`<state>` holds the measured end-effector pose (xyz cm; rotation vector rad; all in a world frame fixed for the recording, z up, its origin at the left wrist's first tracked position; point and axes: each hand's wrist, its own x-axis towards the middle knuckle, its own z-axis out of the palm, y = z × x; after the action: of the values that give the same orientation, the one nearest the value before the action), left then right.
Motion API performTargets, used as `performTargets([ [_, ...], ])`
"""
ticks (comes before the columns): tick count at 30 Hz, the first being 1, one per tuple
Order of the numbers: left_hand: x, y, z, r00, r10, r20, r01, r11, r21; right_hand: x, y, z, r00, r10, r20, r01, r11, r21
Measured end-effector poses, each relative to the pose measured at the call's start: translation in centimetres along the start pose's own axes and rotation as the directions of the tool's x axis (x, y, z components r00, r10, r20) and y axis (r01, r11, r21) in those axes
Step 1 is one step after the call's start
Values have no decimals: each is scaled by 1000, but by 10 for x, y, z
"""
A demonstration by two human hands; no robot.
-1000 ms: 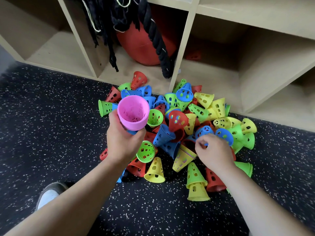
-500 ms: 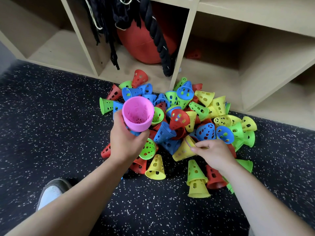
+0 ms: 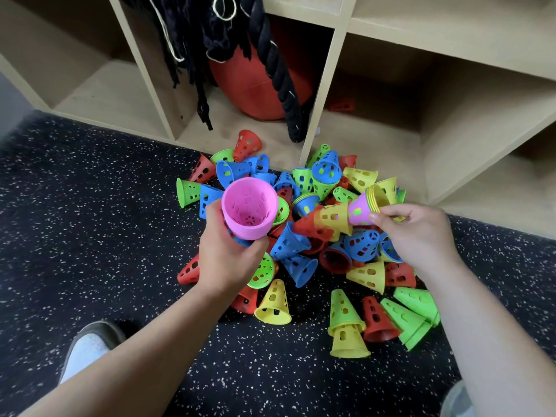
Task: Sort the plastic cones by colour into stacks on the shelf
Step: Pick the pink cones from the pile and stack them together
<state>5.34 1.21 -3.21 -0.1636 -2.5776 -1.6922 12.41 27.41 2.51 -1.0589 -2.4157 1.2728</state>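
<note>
By shelf (image 3: pixel 323 100), on blk floor (image 3: pixel 90 206): cones (image 3: pixel 290 243).

Two hands (image 3: pixel 228 257); two shoes (image 3: pixel 90 344); one red ball (image 3: pixel 255 85); one black rope (image 3: pixel 278 66); dozens of cones (image 3: pixel 290 242).

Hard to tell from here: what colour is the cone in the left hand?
Pink; the perforated plastic cone shows clearly in the head view.

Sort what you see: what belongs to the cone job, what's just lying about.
Job: pink cone in left hand; mixed stack in right hand; cone pile; shelf.
Lying about: red ball; black rope; shoe.
</note>
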Motion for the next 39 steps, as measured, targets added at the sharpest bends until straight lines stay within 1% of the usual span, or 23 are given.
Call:
performTargets([
  [4,2,0,2,1000,12,16,-12,1000,9,1,-7,4,993,-53,-110,57,998,27],
  [6,3,1,3,999,16,29,-17,1000,6,-2,-19,0,985,-55,-162,74,991,109],
  [8,4,3,5,999,19,49,-20,1000,10,-6,-37,-6,984,-67,-163,103,970,222],
  [10,4,5,9,998,21,65,-24,999,41,-15,-58,-11,988,-131,-85,151,938,311],
  [12,4,7,14,997,18,72,-24,996,84,-26,-80,-8,971,-233,54,203,922,328],
  [14,4,11,17,996,31,84,-41,992,116,-36,-93,3,940,-310,140,263,923,282],
  [16,3,17,18,993,60,102,-72,990,123,-40,-95,14,927,-338,163,304,931,204],
  [19,4,21,18,991,73,108,-85,990,116,-41,-94,23,925,-320,205,290,943,162],
  [23,8,15,18,995,57,83,-70,983,167,-38,-92,26,950,-264,170,229,953,200],
  [27,9,14,17,995,59,83,-71,986,152,-39,-94,28,957,-242,158,204,953,226],
  [35,9,16,16,993,62,97,-74,989,127,-39,-96,27,953,-263,150,225,946,232],
  [39,10,14,15,992,76,99,-89,988,126,-37,-96,27,958,-267,107,240,947,215],
])
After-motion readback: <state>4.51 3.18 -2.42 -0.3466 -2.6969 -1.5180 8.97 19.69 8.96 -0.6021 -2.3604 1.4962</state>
